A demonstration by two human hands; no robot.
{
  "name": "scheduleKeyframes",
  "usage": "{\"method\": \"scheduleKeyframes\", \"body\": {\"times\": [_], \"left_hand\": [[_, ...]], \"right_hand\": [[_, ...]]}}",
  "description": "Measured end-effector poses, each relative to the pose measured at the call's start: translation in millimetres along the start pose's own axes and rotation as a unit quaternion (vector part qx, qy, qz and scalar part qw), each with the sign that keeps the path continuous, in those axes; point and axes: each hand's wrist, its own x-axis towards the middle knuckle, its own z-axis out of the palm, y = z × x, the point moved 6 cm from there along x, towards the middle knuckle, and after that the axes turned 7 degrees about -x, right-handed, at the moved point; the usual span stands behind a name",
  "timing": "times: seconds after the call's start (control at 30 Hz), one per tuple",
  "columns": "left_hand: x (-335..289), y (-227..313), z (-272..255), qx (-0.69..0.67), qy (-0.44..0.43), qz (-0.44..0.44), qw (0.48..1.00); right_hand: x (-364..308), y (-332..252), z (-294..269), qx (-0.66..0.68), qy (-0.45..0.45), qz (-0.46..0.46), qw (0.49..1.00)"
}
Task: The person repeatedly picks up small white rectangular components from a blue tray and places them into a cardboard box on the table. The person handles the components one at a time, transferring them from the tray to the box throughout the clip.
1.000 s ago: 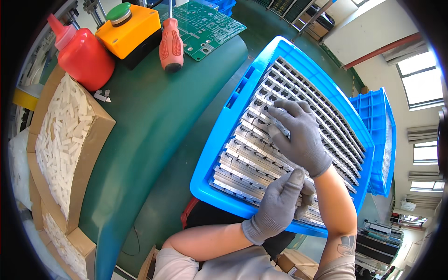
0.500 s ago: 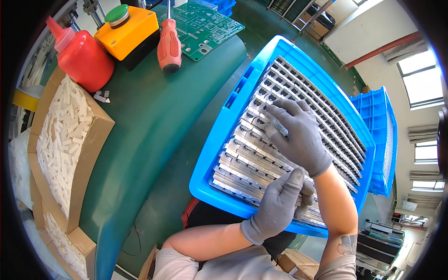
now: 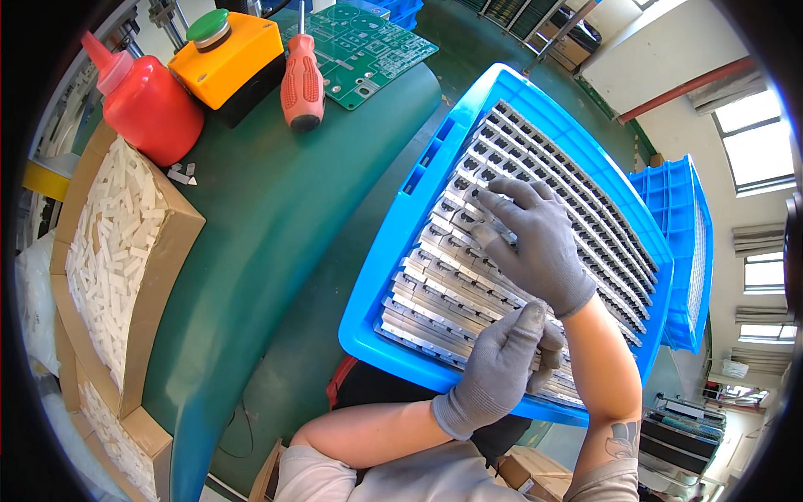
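A blue plastic crate stands in front of me, filled with rows of small silvery metal parts that have dark fittings. My right hand, in a grey glove, reaches over the middle rows. Its fingers are bent and apart, with the index finger and thumb tips at the parts; nothing is plainly gripped. Nearer to me, my left hand, also gloved in grey, hovers over the crate's near side. The left thumb presses on the curled fingers, and whatever lies inside them is hidden.
On the green-topped bench at left are a cardboard box of white strips, a red squeeze bottle, a yellow box with a green button, a screwdriver and a green circuit board. Another blue crate stands beyond.
The thumb and fingertips of my right hand have shifted slightly over the parts. My left hand stays in the same place, still closed.
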Motion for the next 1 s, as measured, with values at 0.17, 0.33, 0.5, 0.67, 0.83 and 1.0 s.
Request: {"method": "scheduleKeyframes", "body": {"times": [0.17,0.33,0.5,0.67,0.83,1.0], "left_hand": [[0.1,-0.7,-0.9,0.003,0.001,0.003,1.000],[-0.9,-0.5,-0.5,0.002,0.019,0.004,1.000],[0.0,3.3,-4.4,0.028,0.042,0.019,0.999],[0.2,0.8,-7.3,-0.010,0.074,0.024,0.997],[1.2,-0.4,-6.0,0.009,0.050,0.031,0.998],[1.4,-1.4,-8.8,0.021,0.082,0.041,0.996]], "right_hand": [[3.3,-1.9,-2.5,0.013,0.008,0.011,1.000],[-1.5,5.7,-13.4,0.056,0.028,0.006,0.998],[-27.4,15.3,-63.7,0.251,0.041,0.054,0.966],[-57.5,-15.0,-85.2,0.306,-0.079,0.027,0.948],[-71.7,-23.1,-80.6,0.240,-0.044,0.026,0.969],[-79.0,-20.0,-78.0,0.247,0.021,0.008,0.969]]}}
